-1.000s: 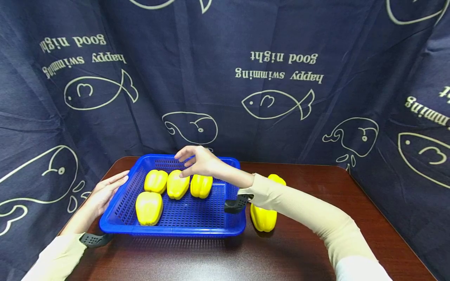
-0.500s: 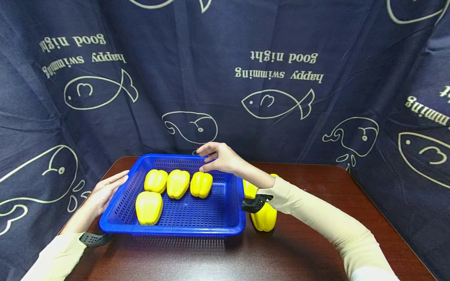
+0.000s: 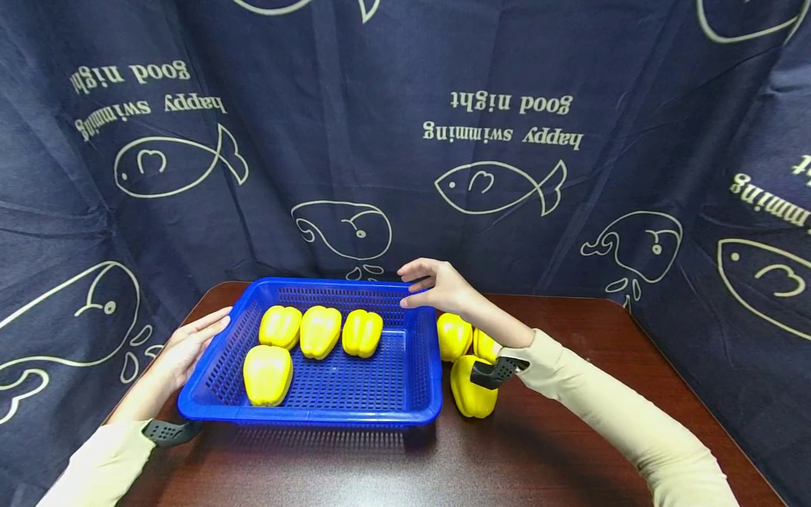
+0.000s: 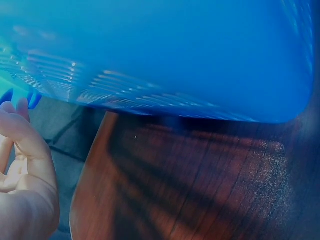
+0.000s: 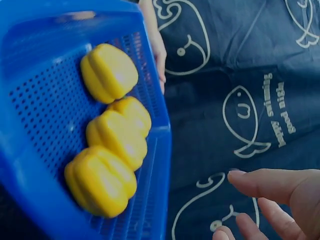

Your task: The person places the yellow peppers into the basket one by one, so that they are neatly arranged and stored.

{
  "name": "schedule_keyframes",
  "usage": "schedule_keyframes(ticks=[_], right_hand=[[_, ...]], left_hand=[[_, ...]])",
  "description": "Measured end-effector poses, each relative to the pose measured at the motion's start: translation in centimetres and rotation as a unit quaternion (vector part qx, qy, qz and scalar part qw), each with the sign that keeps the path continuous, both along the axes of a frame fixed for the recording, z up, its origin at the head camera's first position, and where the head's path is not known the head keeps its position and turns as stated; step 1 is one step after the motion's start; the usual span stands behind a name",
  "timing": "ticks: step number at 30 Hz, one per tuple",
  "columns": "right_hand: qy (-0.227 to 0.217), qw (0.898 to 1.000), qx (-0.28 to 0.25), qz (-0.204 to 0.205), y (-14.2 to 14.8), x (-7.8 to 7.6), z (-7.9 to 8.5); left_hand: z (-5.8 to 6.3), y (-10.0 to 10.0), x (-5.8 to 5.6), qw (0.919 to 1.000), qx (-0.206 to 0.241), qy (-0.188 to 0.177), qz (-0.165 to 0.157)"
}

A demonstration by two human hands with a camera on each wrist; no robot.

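Note:
My left hand point(image 3: 190, 351) grips the left rim of a blue plastic basket point(image 3: 310, 417); in the left wrist view, curled fingers point(image 4: 25, 135) show at its edge. Several yellow bell peppers lie in the basket: three in a row at the back, one pepper point(image 3: 268, 375) in front of them. My right hand point(image 3: 437, 285) holds nothing. Its fingers are loosely bent and spread over the basket's far right corner. In the right wrist view, the fingertips stay apart from the peppers point(image 5: 100, 181).
Three more yellow peppers point(image 3: 474, 396) sit on the brown table point(image 3: 570, 422) just right of the basket, partly behind the right forearm and wrist strap. A dark blue curtain point(image 3: 507, 246) with fish drawings hangs close behind and around the table.
My right hand has moved right, from above the back row of peppers to the basket's far right corner, uncovering peppers on the table. The left hand and basket have stayed in place.

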State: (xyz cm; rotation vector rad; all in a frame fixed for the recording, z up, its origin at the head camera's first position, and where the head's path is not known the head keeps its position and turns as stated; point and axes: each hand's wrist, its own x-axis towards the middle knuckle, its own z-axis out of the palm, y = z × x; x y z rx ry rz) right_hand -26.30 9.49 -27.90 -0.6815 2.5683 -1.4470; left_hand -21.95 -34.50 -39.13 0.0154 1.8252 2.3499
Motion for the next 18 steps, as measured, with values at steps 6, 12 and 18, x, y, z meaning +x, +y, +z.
schedule_keyframes(ticks=[6, 12, 18], right_hand=[[0.004, 1.0, -0.005, -0.019, 2.2, 0.0, -0.7], [0.015, 1.0, -0.005, -0.021, 4.1, 0.3, -1.7], [0.05, 0.999, -0.011, -0.015, 6.0, -0.1, -3.1]], left_hand=[[0.0, 0.1, 0.0, 1.0, 0.004, 0.008, -0.003], [-0.1, 0.1, 0.1, 1.0, 0.007, 0.001, -0.004], [-0.1, 0.1, 0.1, 1.0, 0.008, 0.004, -0.001]])
